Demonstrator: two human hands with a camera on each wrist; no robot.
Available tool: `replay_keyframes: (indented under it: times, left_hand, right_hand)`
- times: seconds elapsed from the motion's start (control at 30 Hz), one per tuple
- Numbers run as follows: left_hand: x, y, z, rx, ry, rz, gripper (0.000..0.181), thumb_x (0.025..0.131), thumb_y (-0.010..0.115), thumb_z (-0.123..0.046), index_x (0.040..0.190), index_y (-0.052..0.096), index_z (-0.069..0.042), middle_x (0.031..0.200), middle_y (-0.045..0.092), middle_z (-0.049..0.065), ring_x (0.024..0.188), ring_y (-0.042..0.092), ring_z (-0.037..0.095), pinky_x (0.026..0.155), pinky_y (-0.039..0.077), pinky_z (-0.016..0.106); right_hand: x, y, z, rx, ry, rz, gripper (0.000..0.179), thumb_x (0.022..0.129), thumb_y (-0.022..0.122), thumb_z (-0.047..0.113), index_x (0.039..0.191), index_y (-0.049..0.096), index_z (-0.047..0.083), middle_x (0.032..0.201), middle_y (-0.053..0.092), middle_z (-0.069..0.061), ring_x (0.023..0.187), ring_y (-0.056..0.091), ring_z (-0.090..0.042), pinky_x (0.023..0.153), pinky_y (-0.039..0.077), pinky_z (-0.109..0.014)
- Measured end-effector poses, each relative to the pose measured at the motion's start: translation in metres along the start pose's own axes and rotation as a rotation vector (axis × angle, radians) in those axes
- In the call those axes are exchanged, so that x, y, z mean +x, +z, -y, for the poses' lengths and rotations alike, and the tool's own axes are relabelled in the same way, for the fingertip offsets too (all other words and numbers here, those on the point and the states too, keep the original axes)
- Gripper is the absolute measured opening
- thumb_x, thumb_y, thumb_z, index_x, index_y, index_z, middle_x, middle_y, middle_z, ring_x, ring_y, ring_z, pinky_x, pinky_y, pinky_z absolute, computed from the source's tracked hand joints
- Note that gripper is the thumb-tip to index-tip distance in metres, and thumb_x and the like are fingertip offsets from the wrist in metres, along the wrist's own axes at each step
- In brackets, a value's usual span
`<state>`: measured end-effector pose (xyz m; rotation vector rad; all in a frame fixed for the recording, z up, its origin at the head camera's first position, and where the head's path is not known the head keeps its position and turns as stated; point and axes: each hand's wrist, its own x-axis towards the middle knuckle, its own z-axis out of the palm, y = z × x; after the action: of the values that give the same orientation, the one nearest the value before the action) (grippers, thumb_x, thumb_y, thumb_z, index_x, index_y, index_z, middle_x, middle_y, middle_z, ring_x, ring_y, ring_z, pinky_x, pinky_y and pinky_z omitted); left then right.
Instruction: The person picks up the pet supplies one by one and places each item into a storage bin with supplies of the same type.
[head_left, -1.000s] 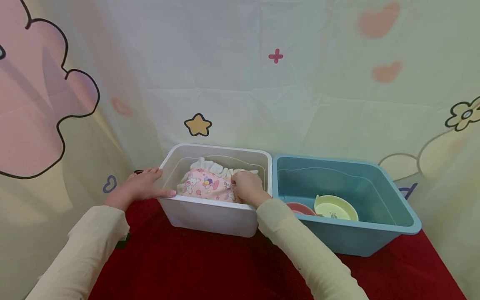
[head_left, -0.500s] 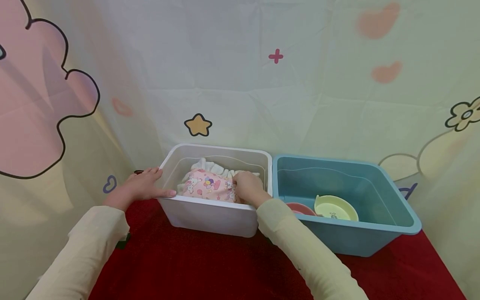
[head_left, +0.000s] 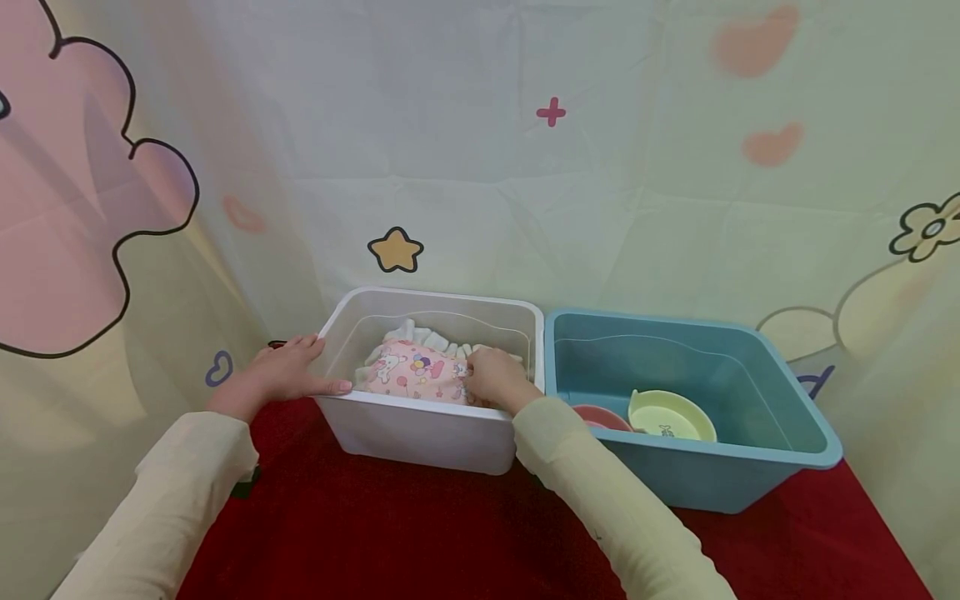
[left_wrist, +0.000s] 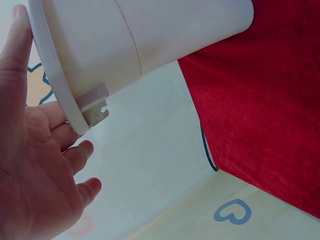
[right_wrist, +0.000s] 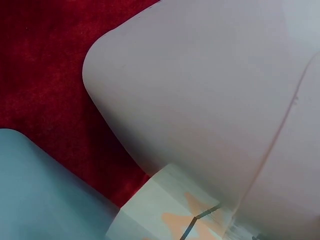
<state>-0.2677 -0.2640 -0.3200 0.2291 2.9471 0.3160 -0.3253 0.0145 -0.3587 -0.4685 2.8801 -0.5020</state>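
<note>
Inside the white bin (head_left: 420,433) lies a pink cartoon-print cloth (head_left: 412,371) with a white ruffled edge. My right hand (head_left: 497,375) reaches in over the front rim and grips the cloth at its right end; the fingertips are hidden. My left hand (head_left: 288,368) rests on the bin's front left corner, thumb along the front rim. From the left wrist, the left hand (left_wrist: 42,160) shows its palm, with fingers spread at the rim and the last two clear of it. The right wrist view shows the bin's outer wall (right_wrist: 200,95) but no hand.
Right beside the white bin stands a blue bin (head_left: 750,454). In it lie a pale yellow dish (head_left: 671,415) and a red dish (head_left: 602,417), partly hidden by the front wall. Both bins stand on a red cloth (head_left: 390,533) before a printed curtain (head_left: 465,225).
The pink cloth has shifted slightly to the right and its ruffled edge sits a little lower. My right hand has barely moved; the left hand stays on the rim.
</note>
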Motion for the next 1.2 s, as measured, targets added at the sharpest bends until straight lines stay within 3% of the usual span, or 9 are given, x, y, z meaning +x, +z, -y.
replay_keyframes:
  times: [0.1, 0.17, 0.27, 0.43, 0.5, 0.67, 0.83, 1.03, 1.2]
  left_hand:
    - [0.0, 0.0, 0.0, 0.001, 0.002, -0.001, 0.102, 0.072, 0.052, -0.067, 0.136, 0.022, 0.006, 0.14, 0.02, 0.031, 0.127, 0.019, 0.047, 0.095, 0.017, 0.066]
    - [0.0, 0.0, 0.001, 0.002, 0.004, -0.002, 0.101, 0.072, 0.052, -0.066, 0.136, 0.022, 0.006, 0.14, 0.02, 0.031, 0.127, 0.019, 0.047, 0.095, 0.017, 0.066]
    - [0.0, 0.001, 0.001, 0.003, 0.006, -0.005, 0.102, 0.072, 0.052, -0.067, 0.137, 0.022, 0.006, 0.14, 0.02, 0.031, 0.127, 0.019, 0.047, 0.095, 0.017, 0.066]
    - [0.001, 0.001, 0.002, -0.014, 0.003, -0.005, 0.103, 0.071, 0.052, -0.067, 0.137, 0.022, 0.005, 0.14, 0.019, 0.03, 0.127, 0.018, 0.046, 0.096, 0.015, 0.066]
    - [0.001, 0.001, 0.002, -0.024, 0.0, -0.003, 0.103, 0.071, 0.052, -0.067, 0.137, 0.021, 0.005, 0.141, 0.019, 0.03, 0.127, 0.018, 0.046, 0.096, 0.015, 0.066]
    - [0.002, 0.0, 0.002, -0.031, -0.007, 0.002, 0.104, 0.07, 0.052, -0.069, 0.138, 0.021, 0.004, 0.141, 0.018, 0.03, 0.127, 0.017, 0.046, 0.096, 0.014, 0.066]
    - [0.002, 0.0, 0.001, -0.025, -0.012, 0.004, 0.105, 0.07, 0.052, -0.069, 0.137, 0.021, 0.005, 0.141, 0.018, 0.03, 0.128, 0.017, 0.046, 0.096, 0.013, 0.066]
    - [0.001, 0.001, 0.001, -0.019, -0.006, 0.0, 0.104, 0.07, 0.052, -0.068, 0.137, 0.022, 0.006, 0.14, 0.019, 0.031, 0.127, 0.018, 0.047, 0.096, 0.014, 0.066]
    - [0.002, 0.001, 0.002, -0.045, -0.025, 0.014, 0.106, 0.07, 0.052, -0.069, 0.138, 0.019, 0.005, 0.141, 0.016, 0.031, 0.127, 0.017, 0.048, 0.097, 0.014, 0.066]
  right_hand:
    - [0.001, 0.001, -0.001, -0.035, -0.02, 0.01, 0.015, 0.082, 0.057, 0.023, 0.084, 0.061, 0.009, 0.072, 0.054, -0.002, 0.069, 0.05, -0.016, 0.062, 0.041, -0.028]
    - [0.001, 0.002, -0.001, -0.049, -0.04, 0.029, 0.026, 0.082, 0.057, 0.025, 0.102, 0.061, 0.009, 0.088, 0.061, -0.003, 0.08, 0.053, -0.016, 0.075, 0.045, -0.031]
    - [0.001, 0.002, 0.0, -0.055, -0.085, 0.067, 0.042, 0.082, 0.056, 0.03, 0.12, 0.054, 0.011, 0.111, 0.06, -0.004, 0.097, 0.053, -0.018, 0.092, 0.041, -0.036]
    - [0.001, 0.003, -0.001, -0.056, -0.167, 0.134, 0.039, 0.084, 0.054, 0.037, 0.115, 0.055, 0.014, 0.127, 0.052, -0.005, 0.112, 0.048, -0.02, 0.099, 0.035, -0.038]
    - [0.002, 0.004, -0.002, -0.065, -0.187, 0.156, 0.043, 0.084, 0.053, 0.04, 0.119, 0.052, 0.015, 0.134, 0.045, -0.005, 0.121, 0.042, -0.019, 0.104, 0.03, -0.038]
    - [0.003, 0.005, -0.003, -0.07, -0.187, 0.209, 0.059, 0.086, 0.05, 0.043, 0.136, 0.036, 0.017, 0.143, 0.031, -0.007, 0.132, 0.028, -0.022, 0.109, 0.021, -0.04]
    - [0.001, 0.004, -0.003, -0.05, -0.15, 0.243, 0.062, 0.086, 0.049, 0.045, 0.139, 0.03, 0.018, 0.146, 0.024, -0.007, 0.136, 0.018, -0.026, 0.11, 0.015, -0.043]
    - [-0.002, -0.001, -0.001, -0.085, -0.174, 0.245, 0.059, 0.088, 0.045, 0.044, 0.138, 0.031, 0.018, 0.145, 0.026, -0.008, 0.136, 0.019, -0.026, 0.11, 0.014, -0.043]
    - [-0.005, -0.01, 0.001, -0.022, -0.143, 0.229, 0.058, 0.088, 0.046, 0.042, 0.139, 0.03, 0.018, 0.144, 0.029, -0.007, 0.134, 0.023, -0.024, 0.109, 0.018, -0.044]
